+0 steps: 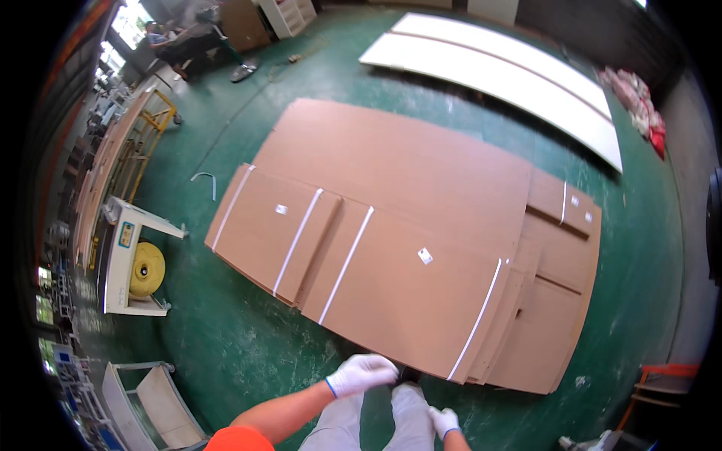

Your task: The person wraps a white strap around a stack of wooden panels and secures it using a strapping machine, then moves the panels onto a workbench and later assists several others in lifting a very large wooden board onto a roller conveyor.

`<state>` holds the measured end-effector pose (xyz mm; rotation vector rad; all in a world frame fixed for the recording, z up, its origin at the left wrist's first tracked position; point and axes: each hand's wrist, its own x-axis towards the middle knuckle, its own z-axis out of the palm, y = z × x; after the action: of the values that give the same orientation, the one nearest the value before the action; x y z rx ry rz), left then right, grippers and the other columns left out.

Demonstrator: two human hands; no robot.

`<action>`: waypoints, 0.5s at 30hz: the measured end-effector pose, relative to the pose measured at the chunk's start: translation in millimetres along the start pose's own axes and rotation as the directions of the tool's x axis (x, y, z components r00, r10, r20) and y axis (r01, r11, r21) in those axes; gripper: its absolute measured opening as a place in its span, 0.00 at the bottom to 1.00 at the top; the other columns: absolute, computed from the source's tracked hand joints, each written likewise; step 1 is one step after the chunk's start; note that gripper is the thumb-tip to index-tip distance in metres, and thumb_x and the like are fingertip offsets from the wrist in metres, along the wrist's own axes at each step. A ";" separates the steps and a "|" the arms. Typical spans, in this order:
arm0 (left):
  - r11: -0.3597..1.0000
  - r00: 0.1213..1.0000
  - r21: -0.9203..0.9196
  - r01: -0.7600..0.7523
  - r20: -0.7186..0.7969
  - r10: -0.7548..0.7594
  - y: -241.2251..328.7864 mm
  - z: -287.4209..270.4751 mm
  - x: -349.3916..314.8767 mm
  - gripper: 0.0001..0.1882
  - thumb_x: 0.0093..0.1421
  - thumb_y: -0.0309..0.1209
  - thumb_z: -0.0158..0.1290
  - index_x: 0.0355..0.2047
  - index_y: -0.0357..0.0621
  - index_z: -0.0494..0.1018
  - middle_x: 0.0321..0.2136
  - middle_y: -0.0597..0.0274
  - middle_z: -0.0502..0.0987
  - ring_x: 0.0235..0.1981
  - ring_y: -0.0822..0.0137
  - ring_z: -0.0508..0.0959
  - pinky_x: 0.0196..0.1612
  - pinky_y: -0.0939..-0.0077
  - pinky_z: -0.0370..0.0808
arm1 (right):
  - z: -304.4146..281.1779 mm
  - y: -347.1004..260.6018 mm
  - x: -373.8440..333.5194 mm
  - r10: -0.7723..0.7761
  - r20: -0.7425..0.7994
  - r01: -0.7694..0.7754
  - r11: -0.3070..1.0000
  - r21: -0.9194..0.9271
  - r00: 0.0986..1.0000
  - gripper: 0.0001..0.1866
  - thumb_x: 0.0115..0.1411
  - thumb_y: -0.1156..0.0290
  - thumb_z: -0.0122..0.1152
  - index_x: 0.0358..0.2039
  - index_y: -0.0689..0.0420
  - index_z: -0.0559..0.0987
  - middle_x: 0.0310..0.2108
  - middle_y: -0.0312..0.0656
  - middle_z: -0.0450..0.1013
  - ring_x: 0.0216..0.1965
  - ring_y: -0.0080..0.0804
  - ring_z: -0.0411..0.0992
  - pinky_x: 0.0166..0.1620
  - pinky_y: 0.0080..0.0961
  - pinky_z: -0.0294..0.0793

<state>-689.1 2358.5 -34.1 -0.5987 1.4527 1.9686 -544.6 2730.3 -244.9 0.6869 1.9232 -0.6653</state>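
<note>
My left hand (pixel 362 374), in a white knit glove with a blue cuff edge, is in front of my body, just short of the near edge of a big flat cardboard stack. Its fingers are curled together, and nothing shows in them. My right hand (pixel 444 421), gloved the same way, hangs beside my right thigh, its fingers too small to read. Nearest lies a wide brown cardboard pack (pixel 406 293) bound with white straps and bearing a white label. Left of it is a smaller strapped cardboard pack (pixel 263 225). A large brown sheet (pixel 391 150) lies beyond them.
Further strapped cardboard (pixel 558 203) lies at the right. Long white panels (pixel 496 64) rest on the floor beyond. At left stand a white strapping machine (pixel 116 259) with a yellow reel (pixel 147 269), a yellow-framed cart (pixel 154 124) and a trolley (pixel 162 406). A person (pixel 162 45) is far left.
</note>
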 end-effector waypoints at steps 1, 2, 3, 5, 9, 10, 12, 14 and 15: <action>0.998 0.981 -0.027 -0.062 0.180 0.066 55.9 32.0 -45.8 0.06 0.65 0.26 0.59 0.39 0.36 0.81 0.38 0.62 0.82 0.41 0.71 0.80 0.48 0.74 0.77 | 11.3 3.5 -20.4 0.016 0.020 -0.019 0.985 0.170 1.000 0.38 0.57 0.49 0.70 0.54 0.73 0.76 0.50 0.60 0.78 0.51 0.45 0.77 0.55 0.35 0.74; 0.927 0.855 -0.035 -0.373 0.376 0.358 99.3 54.9 -92.1 0.04 0.64 0.24 0.59 0.37 0.36 0.80 0.36 0.60 0.81 0.40 0.69 0.80 0.46 0.74 0.76 | -1.4 -13.2 -43.3 -0.020 0.083 0.009 0.992 0.128 0.996 0.32 0.59 0.53 0.69 0.51 0.71 0.79 0.46 0.55 0.80 0.49 0.41 0.78 0.54 0.33 0.74; 0.840 0.662 -0.188 -0.509 0.539 0.521 154.7 81.6 -142.6 0.04 0.65 0.22 0.55 0.36 0.36 0.80 0.35 0.57 0.80 0.37 0.63 0.80 0.42 0.73 0.75 | -16.5 -17.9 -59.6 -0.086 0.025 0.082 0.987 0.139 0.996 0.30 0.59 0.53 0.68 0.49 0.70 0.80 0.44 0.53 0.81 0.48 0.40 0.78 0.53 0.33 0.75; 0.360 0.086 -0.437 -0.824 0.532 0.843 181.8 124.3 -204.1 0.16 0.69 0.35 0.47 0.40 0.35 0.79 0.41 0.50 0.79 0.38 0.55 0.80 0.41 0.67 0.78 | -40.1 -40.4 -78.0 -0.232 -0.099 0.246 0.954 0.172 0.968 0.26 0.60 0.54 0.68 0.45 0.68 0.82 0.39 0.48 0.82 0.44 0.39 0.79 0.50 0.32 0.76; -0.131 -0.405 -0.461 -0.878 0.566 0.718 266.4 162.7 -354.2 0.17 0.70 0.31 0.45 0.21 0.48 0.71 0.26 0.60 0.73 0.25 0.58 0.75 0.30 0.60 0.72 | -78.8 -91.2 -105.4 -0.182 0.134 0.094 0.866 0.491 0.974 0.10 0.64 0.65 0.63 0.30 0.57 0.78 0.17 0.31 0.65 0.13 0.22 0.61 0.16 0.22 0.55; -0.191 -0.430 -0.434 -0.880 0.562 0.707 260.8 160.8 -373.7 0.17 0.70 0.31 0.44 0.21 0.49 0.71 0.25 0.61 0.72 0.24 0.59 0.74 0.29 0.60 0.71 | -84.7 -105.1 -121.7 -0.209 0.109 0.134 0.871 0.473 0.972 0.10 0.64 0.66 0.63 0.27 0.56 0.76 0.17 0.31 0.64 0.13 0.21 0.60 0.15 0.22 0.55; -0.304 -0.489 -0.395 -0.867 0.558 0.671 249.9 156.6 -411.3 0.18 0.70 0.30 0.43 0.20 0.51 0.70 0.24 0.63 0.70 0.24 0.60 0.73 0.27 0.60 0.70 | -100.5 -125.8 -149.6 -0.255 0.061 0.203 0.874 0.442 0.965 0.11 0.64 0.67 0.62 0.26 0.57 0.75 0.17 0.31 0.64 0.13 0.21 0.60 0.15 0.22 0.54; -0.419 -0.522 -0.317 -0.851 0.603 0.604 237.4 149.5 -456.1 0.17 0.69 0.29 0.42 0.20 0.51 0.69 0.23 0.62 0.70 0.23 0.60 0.73 0.26 0.59 0.70 | -100.7 -133.5 -147.0 -0.284 0.071 0.242 0.904 0.352 0.956 0.10 0.63 0.66 0.63 0.31 0.60 0.76 0.18 0.34 0.67 0.13 0.23 0.62 0.15 0.23 0.56; -0.475 -0.533 -0.279 -0.835 0.625 0.570 228.2 144.8 -477.9 0.17 0.68 0.28 0.42 0.19 0.51 0.68 0.23 0.62 0.70 0.23 0.60 0.73 0.26 0.59 0.70 | -96.3 -136.3 -145.3 -0.294 0.086 0.252 0.913 0.321 0.952 0.11 0.63 0.66 0.63 0.33 0.61 0.77 0.19 0.36 0.68 0.14 0.25 0.63 0.15 0.24 0.57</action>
<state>-510.6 2350.0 485.0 2.4719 1.9397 1.9541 -641.5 2676.3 -53.4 0.5472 1.8252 -1.1772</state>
